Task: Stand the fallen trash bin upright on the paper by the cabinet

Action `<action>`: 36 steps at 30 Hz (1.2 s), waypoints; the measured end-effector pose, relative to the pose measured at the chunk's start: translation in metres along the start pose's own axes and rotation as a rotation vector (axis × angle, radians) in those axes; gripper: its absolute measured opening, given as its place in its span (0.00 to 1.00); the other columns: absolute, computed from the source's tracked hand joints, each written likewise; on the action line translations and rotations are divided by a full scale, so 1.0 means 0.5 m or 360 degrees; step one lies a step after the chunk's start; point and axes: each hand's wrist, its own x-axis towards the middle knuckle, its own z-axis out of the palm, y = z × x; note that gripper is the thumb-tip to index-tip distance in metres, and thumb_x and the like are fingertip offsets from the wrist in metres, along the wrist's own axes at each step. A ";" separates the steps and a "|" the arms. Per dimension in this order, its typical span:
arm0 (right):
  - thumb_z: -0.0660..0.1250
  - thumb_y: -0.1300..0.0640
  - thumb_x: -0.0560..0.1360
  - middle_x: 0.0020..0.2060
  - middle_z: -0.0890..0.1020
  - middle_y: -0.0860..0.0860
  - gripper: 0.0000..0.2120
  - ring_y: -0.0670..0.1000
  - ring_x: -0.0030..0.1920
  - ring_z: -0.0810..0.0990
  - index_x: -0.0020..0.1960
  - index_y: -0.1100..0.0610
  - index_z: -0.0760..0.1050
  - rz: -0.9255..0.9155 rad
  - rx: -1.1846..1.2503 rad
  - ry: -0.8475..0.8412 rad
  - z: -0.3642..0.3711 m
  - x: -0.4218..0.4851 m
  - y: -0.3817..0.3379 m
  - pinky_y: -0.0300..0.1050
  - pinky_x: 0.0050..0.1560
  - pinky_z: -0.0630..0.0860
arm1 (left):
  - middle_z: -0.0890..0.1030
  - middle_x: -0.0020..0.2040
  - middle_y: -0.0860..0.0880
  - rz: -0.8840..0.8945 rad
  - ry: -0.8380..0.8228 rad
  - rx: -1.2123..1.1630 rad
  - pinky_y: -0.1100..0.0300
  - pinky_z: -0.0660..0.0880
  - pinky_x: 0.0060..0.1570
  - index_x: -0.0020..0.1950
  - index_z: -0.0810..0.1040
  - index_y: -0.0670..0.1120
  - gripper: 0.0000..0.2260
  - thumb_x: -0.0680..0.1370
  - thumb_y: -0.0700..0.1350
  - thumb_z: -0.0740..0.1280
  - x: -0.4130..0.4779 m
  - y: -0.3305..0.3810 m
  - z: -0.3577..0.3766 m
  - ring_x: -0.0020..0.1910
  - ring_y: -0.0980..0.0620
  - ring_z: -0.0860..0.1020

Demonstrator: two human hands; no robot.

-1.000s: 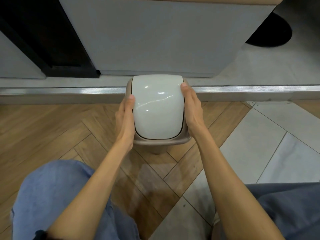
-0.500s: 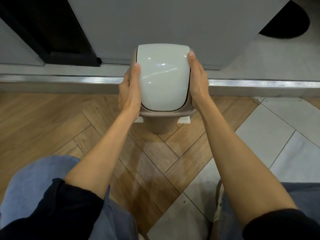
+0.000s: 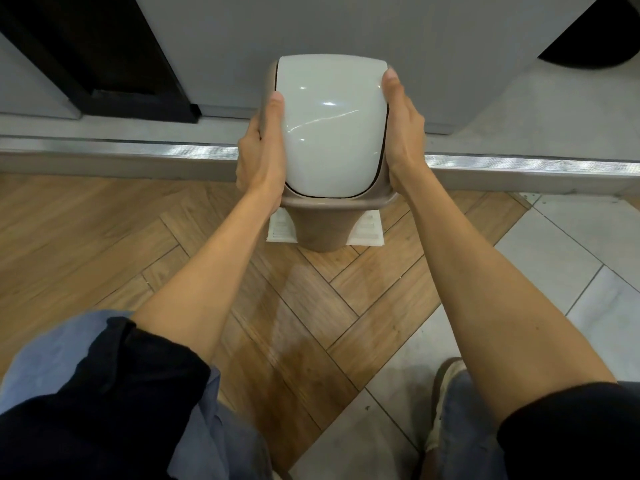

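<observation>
Our left hand (image 3: 261, 157) and right hand (image 3: 403, 133) gripping the upright taupe plastic trash bin with white swing lid (image 3: 332, 129), over white printed paper (image 3: 369, 232), before the grey cabinet (image 3: 311, 26)

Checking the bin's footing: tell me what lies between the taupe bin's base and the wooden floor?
White paper, its corners showing either side of the taupe plastic bin in the head view.

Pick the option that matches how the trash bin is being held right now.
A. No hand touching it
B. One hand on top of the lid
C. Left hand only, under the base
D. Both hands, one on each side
D: the left hand and right hand press on opposite sides of the trash bin, upright over the paper.
</observation>
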 end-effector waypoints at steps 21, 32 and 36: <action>0.57 0.32 0.77 0.65 0.80 0.44 0.28 0.50 0.67 0.75 0.69 0.46 0.75 -0.0018 -0.0068 0.0035 -0.001 -0.005 -0.001 0.53 0.72 0.68 | 0.82 0.48 0.61 0.0108 0.0100 0.0106 0.52 0.72 0.54 0.57 0.80 0.61 0.29 0.69 0.76 0.54 -0.010 0.003 0.003 0.51 0.55 0.78; 0.56 0.36 0.79 0.75 0.67 0.55 0.33 0.57 0.76 0.64 0.80 0.49 0.57 -0.0003 -0.0526 -0.0068 -0.045 0.005 -0.041 0.64 0.75 0.58 | 0.69 0.73 0.48 0.0091 -0.0113 0.0231 0.61 0.64 0.61 0.78 0.62 0.52 0.29 0.79 0.60 0.60 -0.002 0.050 -0.033 0.69 0.51 0.70; 0.54 0.36 0.79 0.76 0.64 0.57 0.33 0.63 0.74 0.64 0.80 0.46 0.52 -0.0020 -0.1048 -0.0180 -0.086 -0.009 -0.148 0.66 0.72 0.55 | 0.62 0.76 0.44 0.0460 -0.0107 0.0988 0.44 0.55 0.74 0.79 0.54 0.51 0.29 0.81 0.50 0.60 -0.047 0.167 -0.037 0.74 0.45 0.63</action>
